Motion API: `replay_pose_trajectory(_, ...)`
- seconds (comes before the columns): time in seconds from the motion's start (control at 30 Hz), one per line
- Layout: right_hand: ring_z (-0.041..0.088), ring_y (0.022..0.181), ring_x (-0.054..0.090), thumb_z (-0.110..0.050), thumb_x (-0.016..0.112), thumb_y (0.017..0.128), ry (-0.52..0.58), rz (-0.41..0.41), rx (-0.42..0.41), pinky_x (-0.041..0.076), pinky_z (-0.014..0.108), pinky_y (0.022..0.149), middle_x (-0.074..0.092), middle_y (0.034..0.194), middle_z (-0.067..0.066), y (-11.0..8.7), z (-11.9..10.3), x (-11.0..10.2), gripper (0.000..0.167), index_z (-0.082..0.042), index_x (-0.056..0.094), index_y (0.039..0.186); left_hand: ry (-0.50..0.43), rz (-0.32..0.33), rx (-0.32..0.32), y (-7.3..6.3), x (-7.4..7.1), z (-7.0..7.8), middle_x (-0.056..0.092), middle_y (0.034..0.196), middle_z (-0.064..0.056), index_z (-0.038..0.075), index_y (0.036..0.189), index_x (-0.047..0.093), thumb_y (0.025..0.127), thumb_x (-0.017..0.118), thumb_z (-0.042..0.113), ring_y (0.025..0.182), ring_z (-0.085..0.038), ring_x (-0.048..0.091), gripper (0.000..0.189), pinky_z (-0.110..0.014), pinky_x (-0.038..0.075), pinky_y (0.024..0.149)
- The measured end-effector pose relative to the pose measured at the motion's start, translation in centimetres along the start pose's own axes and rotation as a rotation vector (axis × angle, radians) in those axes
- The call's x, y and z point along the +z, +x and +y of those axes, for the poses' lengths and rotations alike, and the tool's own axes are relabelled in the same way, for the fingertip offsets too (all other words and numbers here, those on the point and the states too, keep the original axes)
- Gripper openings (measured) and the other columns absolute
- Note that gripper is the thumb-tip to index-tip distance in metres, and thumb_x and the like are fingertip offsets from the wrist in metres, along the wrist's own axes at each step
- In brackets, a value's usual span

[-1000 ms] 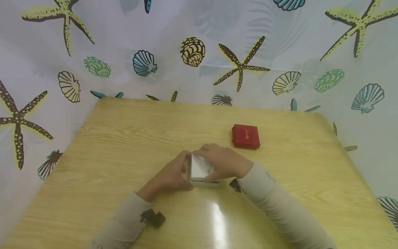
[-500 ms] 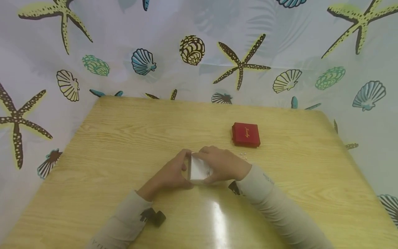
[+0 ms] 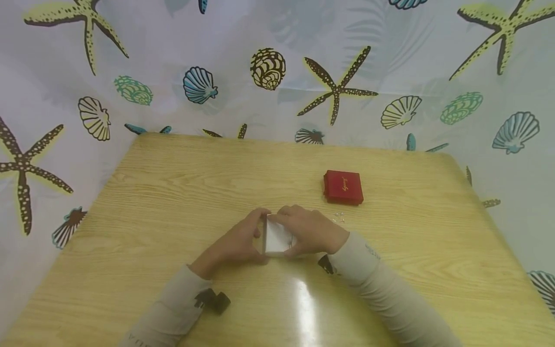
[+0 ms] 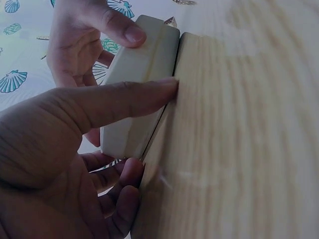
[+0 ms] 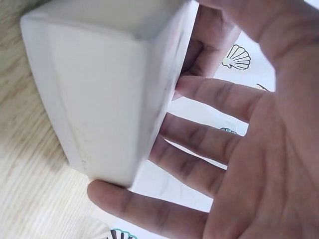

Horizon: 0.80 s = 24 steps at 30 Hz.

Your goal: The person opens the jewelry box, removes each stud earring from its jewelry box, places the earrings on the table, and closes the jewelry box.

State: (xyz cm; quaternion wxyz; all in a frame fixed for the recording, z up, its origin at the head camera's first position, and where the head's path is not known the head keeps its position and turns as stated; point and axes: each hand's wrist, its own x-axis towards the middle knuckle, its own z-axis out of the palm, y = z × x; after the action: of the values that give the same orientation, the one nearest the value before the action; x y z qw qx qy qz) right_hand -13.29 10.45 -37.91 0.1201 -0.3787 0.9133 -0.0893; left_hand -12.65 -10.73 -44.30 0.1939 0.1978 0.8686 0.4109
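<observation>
A small white lidded box (image 3: 277, 236) sits on the table between both hands. My left hand (image 3: 240, 241) holds its left side, thumb at the near corner and index finger at the far one. Across its top, my right hand (image 3: 312, 229) grips the near and far sides and covers the right part. In the left wrist view, the box (image 4: 142, 59) shows a seam along its side, with the left thumb low near the table. Seen from the right wrist, a similar seam runs along the box (image 5: 94, 94) near the table.
A red box (image 3: 343, 187) with gold lettering lies behind the right hand. Several tiny shiny pieces (image 3: 339, 217) lie between it and the right wrist. Behind the wooden table (image 3: 195, 168) hangs a shell-patterned cloth (image 3: 234, 106).
The white box's upper part has come down over its lower part, and the dark gap at the front no longer shows. Both hands keep nearly the same places; the shiny pieces are more visible.
</observation>
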Motion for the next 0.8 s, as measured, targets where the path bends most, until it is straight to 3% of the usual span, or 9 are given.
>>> replay_pose_trajectory(0.2,0.017,0.102,0.057,-0.046,0.081,0.076,-0.006,0.034,-0.001,0.052,0.027,0.068,0.062,0.129,0.004,-0.2,0.0,0.3,0.079,-0.017,0.051,0.143,-0.007,-0.034,0.008,-0.2,-0.2,0.1,0.045,0.147,-0.015,0.010,0.153,0.026,0.064,0.091,0.018,0.115,-0.031,0.059,0.111,-0.038,0.053,0.089)
replay_pose_trajectory(0.43,0.016,0.102,0.058,-0.047,0.080,0.077,-0.013,0.068,-0.021,0.052,0.027,0.068,0.060,0.130,0.003,-0.4,0.6,1.1,0.079,-0.017,0.051,0.143,-0.021,-0.028,-0.019,-0.2,-0.2,-0.1,0.048,0.143,-0.013,0.013,0.152,0.028,0.065,0.093,0.026,0.114,-0.030,0.057,0.109,-0.038,0.052,0.087)
replay_pose_trajectory(0.63,0.016,0.109,0.054,-0.044,0.083,0.075,0.040,0.013,0.052,0.053,0.031,0.077,0.056,0.137,0.002,-1.4,1.8,1.2,0.083,-0.017,0.048,0.145,-0.045,-0.029,-0.060,0.0,0.0,-0.2,0.049,0.142,-0.010,0.017,0.149,0.031,0.064,0.093,0.025,0.112,-0.028,0.056,0.106,-0.038,0.051,0.087)
replay_pose_trajectory(0.8,0.015,0.100,0.054,-0.043,0.084,0.074,0.100,-0.018,0.122,0.051,0.030,0.078,0.060,0.128,0.005,-2.2,2.3,0.7,0.086,-0.012,0.048,0.145,-0.055,-0.014,-0.083,0.0,0.0,-0.2,0.053,0.136,-0.012,0.019,0.149,0.032,0.063,0.094,0.025,0.112,-0.029,0.058,0.107,-0.039,0.052,0.087)
